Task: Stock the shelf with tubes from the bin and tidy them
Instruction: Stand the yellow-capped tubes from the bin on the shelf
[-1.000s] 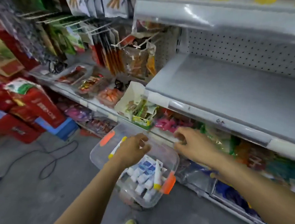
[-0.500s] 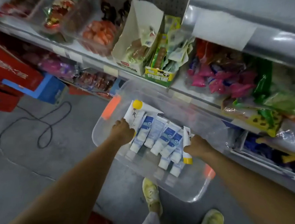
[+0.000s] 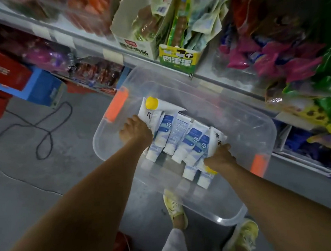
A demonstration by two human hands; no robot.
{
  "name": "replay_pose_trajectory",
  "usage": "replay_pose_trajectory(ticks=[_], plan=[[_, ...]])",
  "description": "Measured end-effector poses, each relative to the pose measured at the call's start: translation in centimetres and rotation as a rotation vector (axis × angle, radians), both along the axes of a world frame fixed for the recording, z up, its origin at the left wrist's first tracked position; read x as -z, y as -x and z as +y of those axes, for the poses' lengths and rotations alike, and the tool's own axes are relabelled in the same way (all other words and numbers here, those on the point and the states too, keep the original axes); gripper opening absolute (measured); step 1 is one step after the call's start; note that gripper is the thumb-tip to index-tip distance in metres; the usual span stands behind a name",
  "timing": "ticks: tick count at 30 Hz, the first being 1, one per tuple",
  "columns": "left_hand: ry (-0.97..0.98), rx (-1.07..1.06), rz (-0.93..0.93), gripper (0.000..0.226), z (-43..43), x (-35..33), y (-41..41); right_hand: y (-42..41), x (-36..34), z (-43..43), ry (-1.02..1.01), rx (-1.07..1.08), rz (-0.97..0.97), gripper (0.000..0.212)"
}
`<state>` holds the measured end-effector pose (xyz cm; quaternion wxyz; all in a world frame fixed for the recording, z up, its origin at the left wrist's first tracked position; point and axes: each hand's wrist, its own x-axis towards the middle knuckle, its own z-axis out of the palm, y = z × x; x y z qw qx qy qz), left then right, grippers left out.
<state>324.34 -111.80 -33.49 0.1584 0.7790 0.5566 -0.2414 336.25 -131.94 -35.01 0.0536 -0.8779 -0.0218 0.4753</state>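
Observation:
A clear plastic bin (image 3: 258, 133) with orange latches stands below me in front of the shelving. In it lies a row of several white-and-blue tubes (image 3: 179, 134), caps toward me. My left hand (image 3: 135, 131) is down in the bin at the left end of the row, gripping a white tube with a yellow cap (image 3: 149, 109). My right hand (image 3: 220, 157) is at the right end of the row, gripping another white yellow-capped tube (image 3: 215, 138) that stands tilted. Both hands squeeze the row from its two ends.
A stocked shelf edge (image 3: 111, 48) with snack boxes and bags runs just behind the bin. Red and blue cartons (image 3: 15, 76) sit at the left. A black cable (image 3: 46, 127) loops across the grey floor. My yellow shoes (image 3: 240, 242) stand under the bin.
The view dropped from the empty grey shelf to the bin. Both hands went into the bin to the ends of the tube row. The right hand's tube has tipped lower.

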Motion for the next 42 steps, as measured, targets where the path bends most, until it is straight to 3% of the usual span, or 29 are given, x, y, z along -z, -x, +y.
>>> replay_pose_trajectory(ticks=[2,5,9,13,16,21,24,36,42], plan=[[0.251,-0.283,-0.163,0.053,-0.4,-1.1,-0.5,-0.1,-0.9,0.3,-0.088,0.145,0.049,0.08],[0.578,-0.726,-0.477,0.035,-3.1,-3.4,-0.4,0.0,-3.5,0.7,-0.232,0.286,0.157,0.043],[0.682,-0.823,-0.613,0.008,-7.5,-7.3,-0.4,-0.1,-8.7,0.0,-0.333,0.292,0.308,0.038],[0.686,-0.774,-0.719,0.006,-11.6,-11.7,-1.4,-0.6,-14.2,-2.6,-0.517,0.203,0.251,0.033],[0.642,-0.728,-0.841,0.025,-15.3,-15.5,-2.2,-1.6,-18.7,-6.1,-0.63,0.145,0.191,0.031],[0.578,-0.626,-1.044,0.017,-23.2,-22.7,-4.0,-4.4,-25.3,-14.1,-0.796,0.08,0.085,0.023],[0.563,-0.539,-1.148,0.016,-29.1,-27.0,-6.0,-6.6,-29.4,-19.6,-0.832,0.007,-0.004,0.026],[0.346,-0.217,-1.441,0.052,-46.7,-41.4,-14.9,-14.7,-45.6,-38.9,-1.066,-0.148,-0.221,0.04],[0.317,-0.027,-1.503,0.037,-50.6,-48.4,-19.1,-17.5,-51.5,-43.5,-1.323,-0.05,-0.338,0.037]])
